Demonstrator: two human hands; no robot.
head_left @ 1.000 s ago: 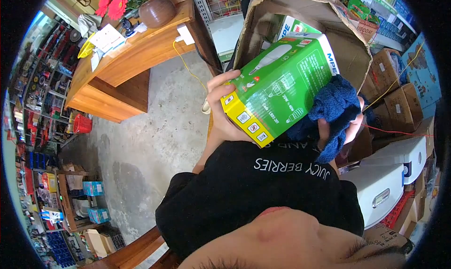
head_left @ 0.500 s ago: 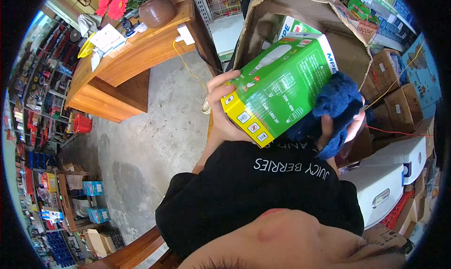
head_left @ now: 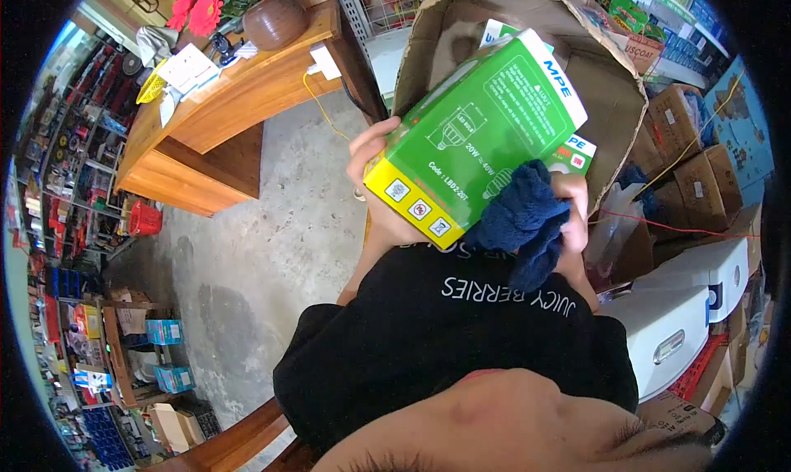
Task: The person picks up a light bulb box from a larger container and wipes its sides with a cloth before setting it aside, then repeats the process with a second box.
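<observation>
A green, white and yellow LED bulb box [head_left: 486, 134] is held tilted in front of my chest. My left hand [head_left: 375, 163] grips its yellow end from the left, fingers curled over the edge and the palm partly hidden behind it. Bunched in my right hand [head_left: 574, 208] is a dark blue cloth [head_left: 523, 217], which lies against the lower right edge of the box. Behind the box stands an open cardboard carton [head_left: 610, 85], with more bulb boxes [head_left: 574, 153] showing inside it.
A wooden desk [head_left: 239, 101] with a brown flower vase [head_left: 276, 23] is at the upper left. Stocked shelves [head_left: 82, 142] line the left wall. To the right are white containers [head_left: 667, 340], stacked cartons [head_left: 700, 184] and a red cord.
The bulb box has shifted slightly left and turned so its printed side faces me more. My right hand and the cloth have moved left and down along its edge.
</observation>
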